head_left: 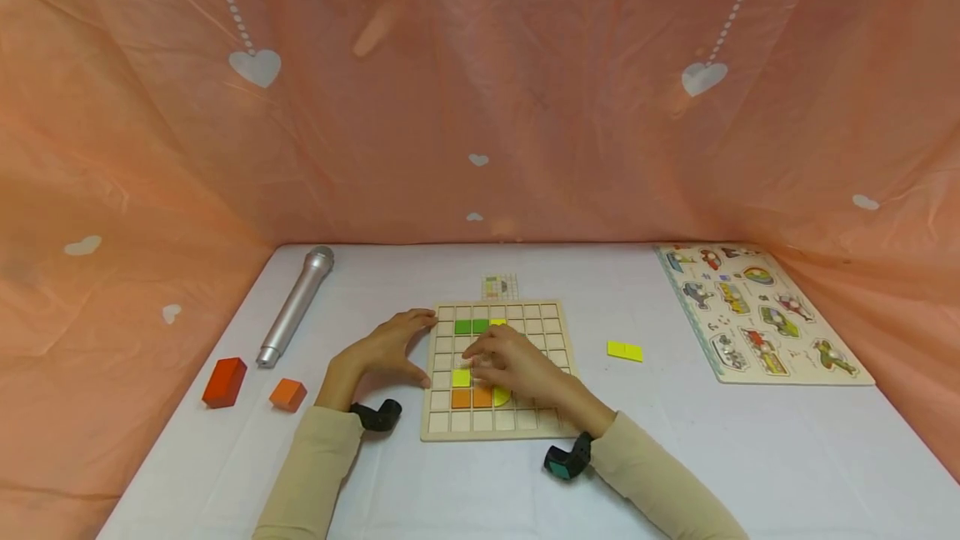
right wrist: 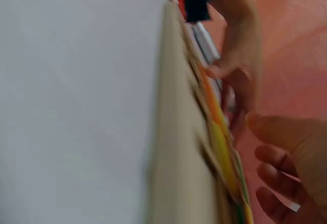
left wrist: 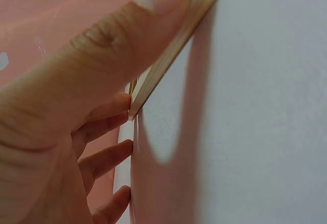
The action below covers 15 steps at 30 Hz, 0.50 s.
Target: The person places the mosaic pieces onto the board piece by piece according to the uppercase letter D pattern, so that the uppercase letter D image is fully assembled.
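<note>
A wooden grid board (head_left: pixel 450 426) lies mid-table with coloured flat pieces in its cells: green tiles (head_left: pixel 472 327), a yellow square (head_left: pixel 461 378), orange tiles (head_left: pixel 472 398) and a rounded yellow piece (head_left: pixel 502 396). My left hand (head_left: pixel 390 346) rests at the board's left edge, fingers spread; in the left wrist view its thumb (left wrist: pixel 117 40) lies on the wooden rim. Over the middle of the board hovers my right hand (head_left: pixel 517 367), fingers loosely bent, hiding several cells. Between its thumb and fingers (right wrist: pixel 276 183) nothing shows in the right wrist view.
Beyond the board lies a small pattern card (head_left: pixel 500 287). Two joined yellow squares (head_left: pixel 625 351) sit to its right, near a picture puzzle (head_left: pixel 765 315). At left are a silver microphone (head_left: pixel 297 307), a red block (head_left: pixel 224 382) and an orange cube (head_left: pixel 288 395).
</note>
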Available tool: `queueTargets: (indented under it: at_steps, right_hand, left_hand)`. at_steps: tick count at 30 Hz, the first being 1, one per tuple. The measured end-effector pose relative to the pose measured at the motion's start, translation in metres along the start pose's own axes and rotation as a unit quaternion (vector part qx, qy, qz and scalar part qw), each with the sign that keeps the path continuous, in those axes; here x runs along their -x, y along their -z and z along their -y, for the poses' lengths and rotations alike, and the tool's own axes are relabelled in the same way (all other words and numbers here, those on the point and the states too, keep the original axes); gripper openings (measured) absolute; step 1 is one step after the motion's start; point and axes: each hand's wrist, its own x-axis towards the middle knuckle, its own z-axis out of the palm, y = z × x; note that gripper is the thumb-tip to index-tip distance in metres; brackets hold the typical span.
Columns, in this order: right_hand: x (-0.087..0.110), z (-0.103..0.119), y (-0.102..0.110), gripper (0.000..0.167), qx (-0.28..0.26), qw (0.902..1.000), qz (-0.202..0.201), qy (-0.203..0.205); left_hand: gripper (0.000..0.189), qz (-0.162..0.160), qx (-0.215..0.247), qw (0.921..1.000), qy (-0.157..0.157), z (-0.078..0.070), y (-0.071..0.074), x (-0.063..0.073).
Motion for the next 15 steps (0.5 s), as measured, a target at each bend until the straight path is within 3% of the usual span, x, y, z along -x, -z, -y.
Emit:
queueTargets:
  at_steps: [7, 15]
  right_hand:
    - [0.017, -0.015, 0.035, 0.03, -0.025, 0.9979, -0.056, 0.019]
    - [0.051, -0.035, 0.077, 0.025, 0.011, 0.9922, -0.124, -0.014]
  left_hand:
    - [0.098, 0.0, -0.002, 1.0, 0.008, 0.0, -0.001, 0.0]
    - [0.099, 0.001, 0.0, 1.0, 0.007, 0.002, -0.001, -0.001]
